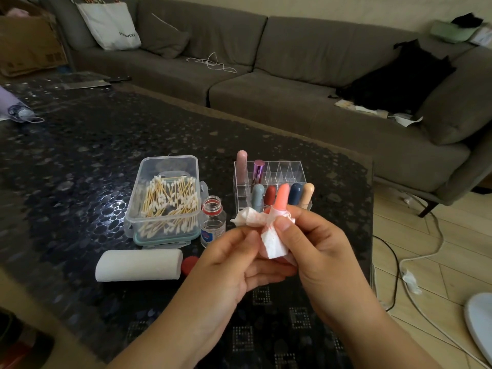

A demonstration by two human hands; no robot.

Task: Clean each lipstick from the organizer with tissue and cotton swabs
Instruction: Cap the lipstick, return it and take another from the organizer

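Right hand [314,243] pinches coral lipstick [281,197] through tissue [271,235], held just in front of the organizer [282,173]. Left hand [239,259] grips the tissue's other end. Risk: stained tissue smears colour back onto the tube; tissue may tear if twisted hard.

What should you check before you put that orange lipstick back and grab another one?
1. Orange lipstick held firmly by right hand: ok.
2. Tissue wrapped around its base, left hand pinching the loose end: ok.
3. Tissue has a clean patch left: ok, red marks but much white.
4. Lipstick fully clean: cannot tell, base is covered.
5. Free slot in organizer: ok, back compartments empty.
6. Cotton swabs ready, box open: ok.
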